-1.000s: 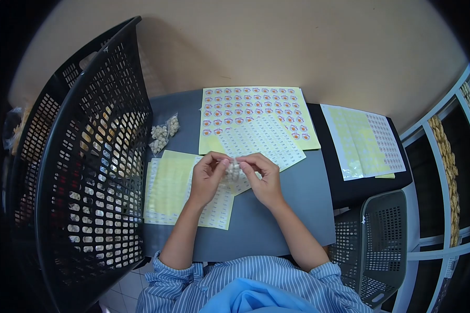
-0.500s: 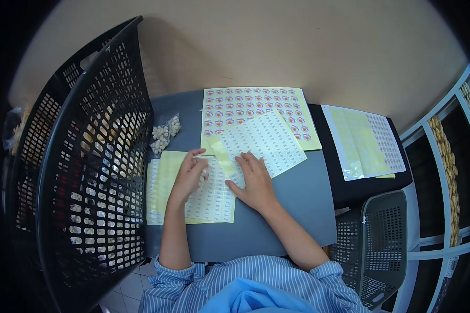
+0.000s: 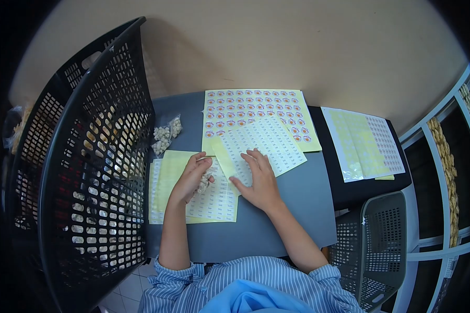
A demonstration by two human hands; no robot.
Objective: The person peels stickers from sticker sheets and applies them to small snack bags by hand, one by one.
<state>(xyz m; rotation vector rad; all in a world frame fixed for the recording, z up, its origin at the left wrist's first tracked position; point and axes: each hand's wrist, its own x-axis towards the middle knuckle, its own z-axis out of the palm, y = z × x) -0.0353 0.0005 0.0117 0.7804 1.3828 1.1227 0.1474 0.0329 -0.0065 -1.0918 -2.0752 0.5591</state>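
My left hand (image 3: pixel 190 180) is curled around a small clear bag of pale pieces (image 3: pixel 204 182), above yellow-backed label sheets (image 3: pixel 214 203) on the grey table. My right hand (image 3: pixel 258 180) has its fingers spread over the lower left part of a tilted white label sheet (image 3: pixel 269 143). Under that sheet's upper part lies a larger sheet of round red-and-orange stickers (image 3: pixel 235 107). Two small bags of pale pieces (image 3: pixel 164 136) rest on the table beyond my left hand.
A tall black perforated basket (image 3: pixel 102 156) stands at the left. At the right, more sticker sheets (image 3: pixel 363 143) lie on a black surface, with a dark crate (image 3: pixel 384 240) below. A metal rack (image 3: pixel 446 177) holds woven strands.
My left hand has turned slightly, showing more of the bag in it. My right hand has shifted a little to the right, its fingers still spread over the sheet.
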